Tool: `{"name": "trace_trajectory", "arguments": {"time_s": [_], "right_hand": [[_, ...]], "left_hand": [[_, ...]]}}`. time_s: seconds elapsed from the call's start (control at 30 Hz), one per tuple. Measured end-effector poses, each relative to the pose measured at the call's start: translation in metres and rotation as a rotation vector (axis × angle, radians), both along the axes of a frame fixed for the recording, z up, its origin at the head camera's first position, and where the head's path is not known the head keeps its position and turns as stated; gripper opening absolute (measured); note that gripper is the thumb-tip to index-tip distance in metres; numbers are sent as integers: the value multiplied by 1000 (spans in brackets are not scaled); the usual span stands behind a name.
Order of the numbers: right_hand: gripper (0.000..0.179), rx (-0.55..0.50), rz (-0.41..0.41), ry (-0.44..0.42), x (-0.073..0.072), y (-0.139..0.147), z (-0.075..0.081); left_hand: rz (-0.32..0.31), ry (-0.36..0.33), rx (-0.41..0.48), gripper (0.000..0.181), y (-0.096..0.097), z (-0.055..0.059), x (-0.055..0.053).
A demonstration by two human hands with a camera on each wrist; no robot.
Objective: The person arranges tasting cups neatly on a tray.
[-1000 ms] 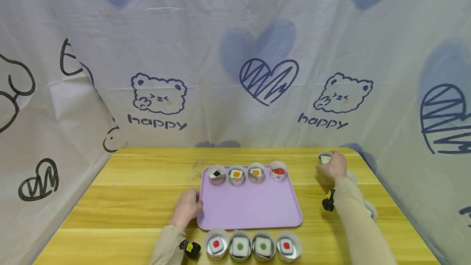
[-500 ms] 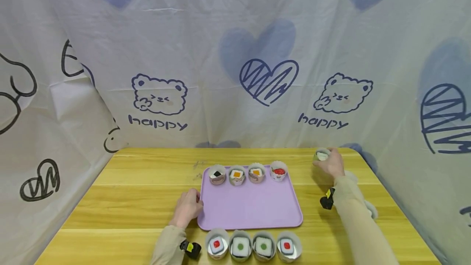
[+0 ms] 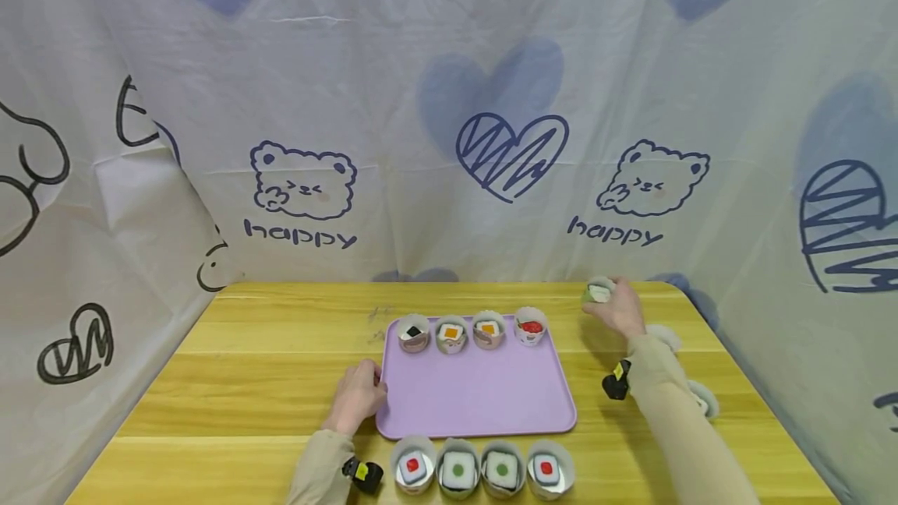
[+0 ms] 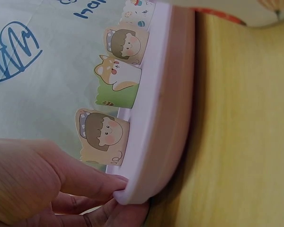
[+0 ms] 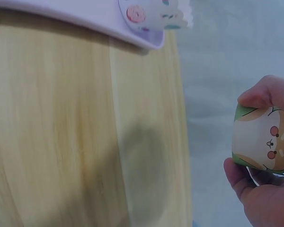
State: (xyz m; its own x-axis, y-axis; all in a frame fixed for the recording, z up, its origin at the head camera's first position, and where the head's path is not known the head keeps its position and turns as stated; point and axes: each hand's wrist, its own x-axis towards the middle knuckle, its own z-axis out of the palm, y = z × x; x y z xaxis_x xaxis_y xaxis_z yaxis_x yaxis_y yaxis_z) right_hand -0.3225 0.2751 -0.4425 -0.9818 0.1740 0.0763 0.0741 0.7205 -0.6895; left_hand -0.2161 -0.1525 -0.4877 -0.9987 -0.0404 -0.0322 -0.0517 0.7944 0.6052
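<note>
In the head view my left hand (image 3: 356, 397) is at the left side of the purple tray (image 3: 477, 396). The left wrist view shows its thumb and fingers pinching the tray's rim. Beyond the tray's back right corner, my right hand (image 3: 623, 310) grips a paper baking cup (image 5: 258, 139) between thumb and fingers. This cup is green with a printed animal face, and something white sits inside it. The right wrist view has it raised, with a shadow on the wood below. Along the tray's back edge stand several filled cups, one with a red filling (image 3: 532, 327).
Several cups with square pieces line up before the tray, among them a green-dotted piece (image 3: 458, 471) and a red-topped one (image 3: 546, 470). More cups (image 3: 704, 398) lie partly behind my right forearm. A printed cloth (image 3: 421, 178) hangs behind the wooden table (image 3: 231, 380).
My right hand has lifted the green cup and carried it leftward, toward the tray. The left hand keeps its place at the tray's edge.
</note>
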Motion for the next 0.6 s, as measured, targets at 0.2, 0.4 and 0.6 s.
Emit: {"name": "trace_trajectory", "arguments": {"time_s": [0.2,0.4,0.6], "right_hand": [[79,-12,21,11,3,-10,5],[80,-33,47,10,3,-17,9],[80,-54,68,-3,5,-26,12]], "left_hand": [[-1,8,2,7,0,-1,0],[-4,6,0,7,0,-1,0],[-5,10,-5,8,-1,-1,0]]}}
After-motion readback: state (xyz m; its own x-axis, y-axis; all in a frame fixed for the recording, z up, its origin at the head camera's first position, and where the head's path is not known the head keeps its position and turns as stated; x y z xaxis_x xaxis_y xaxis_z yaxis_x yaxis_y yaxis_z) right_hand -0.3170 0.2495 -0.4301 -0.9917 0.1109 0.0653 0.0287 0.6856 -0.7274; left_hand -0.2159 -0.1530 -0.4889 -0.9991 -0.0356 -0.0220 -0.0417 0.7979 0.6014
